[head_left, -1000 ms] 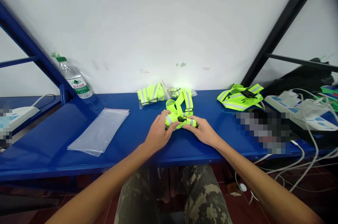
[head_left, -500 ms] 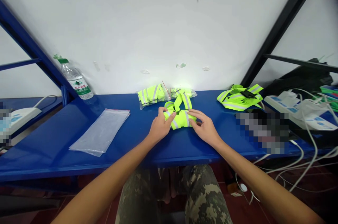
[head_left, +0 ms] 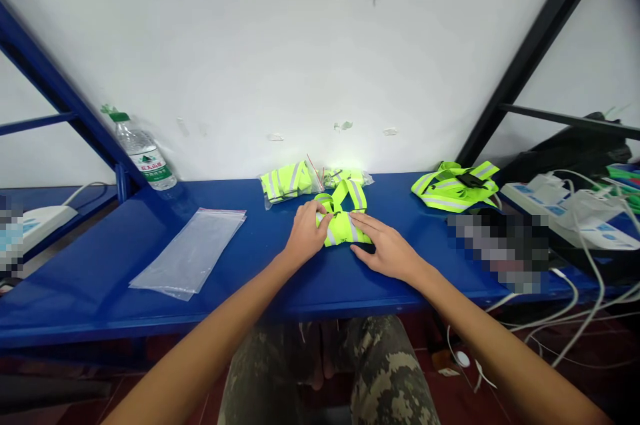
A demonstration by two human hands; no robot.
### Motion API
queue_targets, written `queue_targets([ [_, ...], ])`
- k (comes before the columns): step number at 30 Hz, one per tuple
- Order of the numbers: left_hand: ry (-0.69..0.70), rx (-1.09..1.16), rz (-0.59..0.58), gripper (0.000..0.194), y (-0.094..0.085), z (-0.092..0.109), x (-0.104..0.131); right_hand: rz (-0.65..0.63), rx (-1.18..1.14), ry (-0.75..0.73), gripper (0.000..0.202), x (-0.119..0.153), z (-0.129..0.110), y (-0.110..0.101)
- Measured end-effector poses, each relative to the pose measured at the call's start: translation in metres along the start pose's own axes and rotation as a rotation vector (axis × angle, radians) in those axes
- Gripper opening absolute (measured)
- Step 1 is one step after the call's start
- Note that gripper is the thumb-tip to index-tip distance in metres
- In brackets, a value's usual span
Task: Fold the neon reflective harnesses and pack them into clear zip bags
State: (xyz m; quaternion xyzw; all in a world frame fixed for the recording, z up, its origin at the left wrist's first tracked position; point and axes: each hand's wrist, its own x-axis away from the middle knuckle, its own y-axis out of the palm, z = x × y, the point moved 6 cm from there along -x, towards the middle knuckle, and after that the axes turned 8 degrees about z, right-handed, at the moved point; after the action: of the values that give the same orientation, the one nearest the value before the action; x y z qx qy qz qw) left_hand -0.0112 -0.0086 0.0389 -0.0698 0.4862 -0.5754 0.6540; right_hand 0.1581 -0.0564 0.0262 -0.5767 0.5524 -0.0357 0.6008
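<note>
A folded neon-yellow reflective strap vest point(head_left: 341, 228) with silver stripes lies on the blue table in front of me, two strap loops sticking out toward the wall. My left hand point(head_left: 307, 228) grips its left end, thumb on top and the other fingers at the far side, partly hidden. Flat over the right end rests my right hand point(head_left: 383, 246), fingers stretched out on the fabric and thumb apart at the near edge. Just behind are a bagged reflective vest point(head_left: 287, 181) and another bagged vest point(head_left: 345, 176), both in clear plastic.
Clear zip bags point(head_left: 193, 251) lie stacked on the left of the blue table point(head_left: 260, 285), near a leaning water bottle point(head_left: 150, 158). A loose reflective vest point(head_left: 453, 188), a blurred-out item point(head_left: 500, 248), a power strip point(head_left: 575, 211) and white cables point(head_left: 595, 278) are at right.
My right hand has shifted from holding the vest's right end by its edge to lying flatter on top, fingers straighter. The left hand has moved slightly inward along the bundle.
</note>
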Motion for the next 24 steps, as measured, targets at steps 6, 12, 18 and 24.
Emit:
queue_targets([
  [6, -0.017, 0.017, -0.054, 0.019, 0.001, -0.012, -0.011, -0.076, -0.007, -0.018, 0.045, -0.009, 0.007, 0.007],
  [12, 0.132, -0.026, -0.003, 0.037, -0.017, 0.003, 0.009, -0.059, -0.029, -0.019, 0.039, -0.016, -0.001, 0.011],
  [18, 0.369, -0.054, 0.083, 0.047, -0.023, 0.017, 0.024, -0.065, -0.112, 0.088, 0.035, -0.019, 0.004, 0.013],
  [24, 0.189, -0.072, 0.103, 0.034, -0.018, 0.005, 0.009, -0.040, -0.191, 0.169, 0.032, -0.028, 0.010, 0.021],
])
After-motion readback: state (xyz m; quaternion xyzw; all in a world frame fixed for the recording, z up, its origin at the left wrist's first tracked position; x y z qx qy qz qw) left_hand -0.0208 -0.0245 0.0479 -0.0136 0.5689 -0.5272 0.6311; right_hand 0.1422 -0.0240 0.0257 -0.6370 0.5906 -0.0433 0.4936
